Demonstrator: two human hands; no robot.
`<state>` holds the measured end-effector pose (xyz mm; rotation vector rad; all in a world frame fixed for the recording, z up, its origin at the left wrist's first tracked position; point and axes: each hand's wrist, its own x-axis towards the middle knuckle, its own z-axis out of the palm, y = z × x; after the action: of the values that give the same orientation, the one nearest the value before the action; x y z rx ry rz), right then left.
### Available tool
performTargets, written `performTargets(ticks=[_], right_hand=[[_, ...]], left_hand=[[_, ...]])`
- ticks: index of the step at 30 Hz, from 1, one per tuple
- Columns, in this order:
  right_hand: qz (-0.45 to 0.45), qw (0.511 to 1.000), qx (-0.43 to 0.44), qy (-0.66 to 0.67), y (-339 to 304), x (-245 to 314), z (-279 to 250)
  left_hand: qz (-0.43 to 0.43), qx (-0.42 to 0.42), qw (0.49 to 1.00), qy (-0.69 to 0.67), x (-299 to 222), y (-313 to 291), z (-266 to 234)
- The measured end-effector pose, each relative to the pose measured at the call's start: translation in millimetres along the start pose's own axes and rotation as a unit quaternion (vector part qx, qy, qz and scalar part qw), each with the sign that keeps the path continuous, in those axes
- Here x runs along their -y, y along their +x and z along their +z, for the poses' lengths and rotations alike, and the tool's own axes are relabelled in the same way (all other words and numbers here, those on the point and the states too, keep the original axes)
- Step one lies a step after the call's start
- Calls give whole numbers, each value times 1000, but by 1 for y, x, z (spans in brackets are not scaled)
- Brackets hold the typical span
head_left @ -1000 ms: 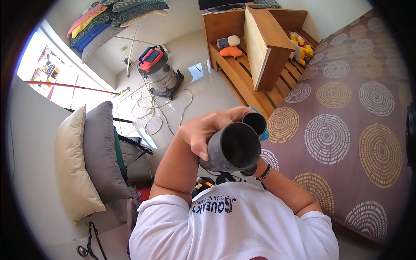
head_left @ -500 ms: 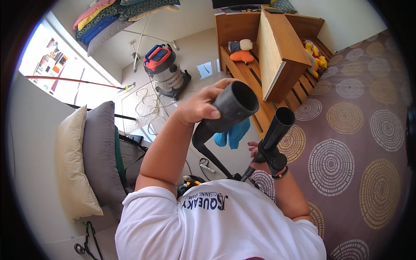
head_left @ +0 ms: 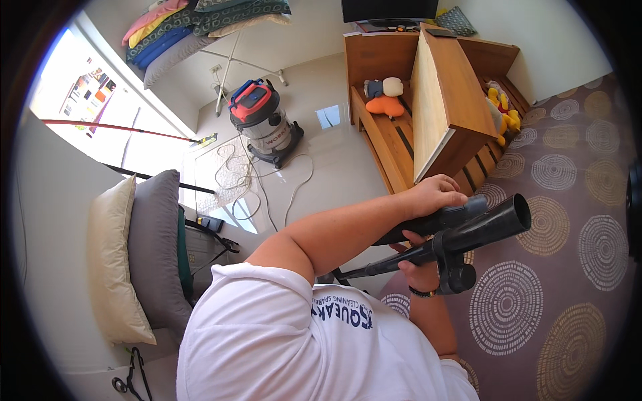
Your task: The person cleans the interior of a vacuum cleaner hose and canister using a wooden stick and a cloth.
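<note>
My left hand (head_left: 435, 195) reaches across to the right, closed over a thick black vacuum tube (head_left: 468, 210). Beside it, my right hand (head_left: 420, 273) is wrapped round a slimmer black vacuum wand (head_left: 478, 230), which flares to an open round mouth pointing right. A rounded black fitting (head_left: 459, 278) sticks out from the wand next to my right wrist. The two tubes lie nearly side by side; I cannot tell whether they touch. The lower part of the left tube is hidden behind my forearm.
A canister vacuum (head_left: 266, 123) with a red and black lid stands on the tiles, its pale cord (head_left: 309, 175) looped nearby. Ahead is a wooden slatted frame (head_left: 384, 157) with plush toys (head_left: 384, 107). A circle-patterned cover (head_left: 508, 314) spreads on the right; pillows (head_left: 150, 247) lean left.
My left hand has swung right and down with its tube, bringing it beside the wand in my right hand. The wand has tipped over to the right. A blue cloth has gone from sight.
</note>
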<state>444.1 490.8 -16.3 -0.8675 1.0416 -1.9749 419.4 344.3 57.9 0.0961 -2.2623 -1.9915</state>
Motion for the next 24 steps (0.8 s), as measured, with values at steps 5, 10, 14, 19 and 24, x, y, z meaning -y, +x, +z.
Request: performTargets(ticks=[5, 10, 14, 19, 24], right_hand=[[-30, 999, 1, -13, 42, -2, -8], [-84, 990, -8, -110, 107, 2, 22], [-73, 982, -45, -168, 168, 3, 45], [-67, 979, -4, -191, 274, -7, 53], [-36, 987, 20, -153, 349, -46, 48]], left_hand=[[-34, -93, 995, 28, 37, 17, -78], [-33, -118, 990, 75, 69, -5, -222], [-89, -125, 982, 110, 113, -40, -326], [-156, -286, 936, 133, 148, -106, -475], [-150, -476, 864, 64, 152, -120, -606]])
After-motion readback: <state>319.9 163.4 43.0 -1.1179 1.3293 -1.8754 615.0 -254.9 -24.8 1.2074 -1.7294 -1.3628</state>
